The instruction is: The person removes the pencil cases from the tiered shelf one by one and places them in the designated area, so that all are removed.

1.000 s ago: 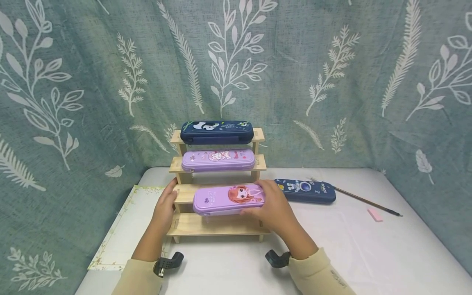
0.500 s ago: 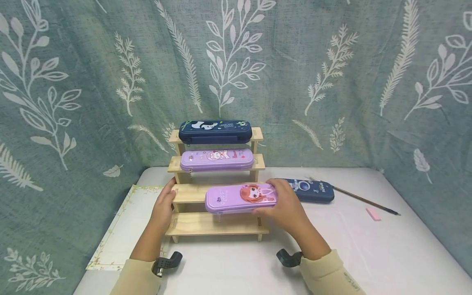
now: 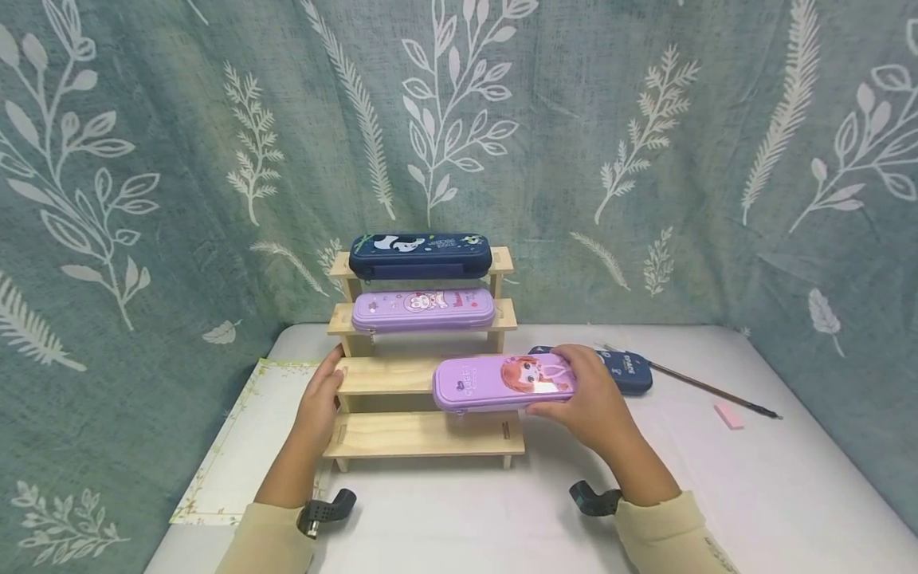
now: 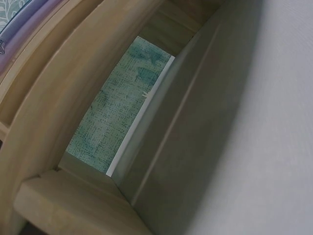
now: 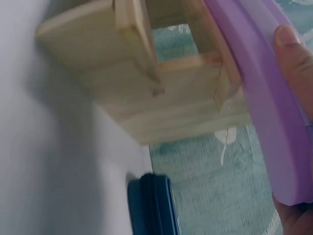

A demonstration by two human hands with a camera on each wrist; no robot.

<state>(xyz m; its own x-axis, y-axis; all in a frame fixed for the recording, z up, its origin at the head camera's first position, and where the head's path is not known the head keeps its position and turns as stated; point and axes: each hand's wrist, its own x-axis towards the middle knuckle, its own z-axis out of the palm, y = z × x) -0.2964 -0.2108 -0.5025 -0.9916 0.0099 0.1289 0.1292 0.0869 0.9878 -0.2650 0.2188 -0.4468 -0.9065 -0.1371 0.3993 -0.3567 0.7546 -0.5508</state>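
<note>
Fingers of right hand [image 3: 584, 399] curled around right end of purple case [image 3: 504, 382], held level over right part of rack [image 3: 423, 434], above third step. Left hand [image 3: 320, 395] with straight fingers against rack's left post. Likely light, rigid shell, smooth and somewhat slippery; best gripped across long edges near middle. Lilac, rounded oblong, cartoon girl print, zip seam.
</note>
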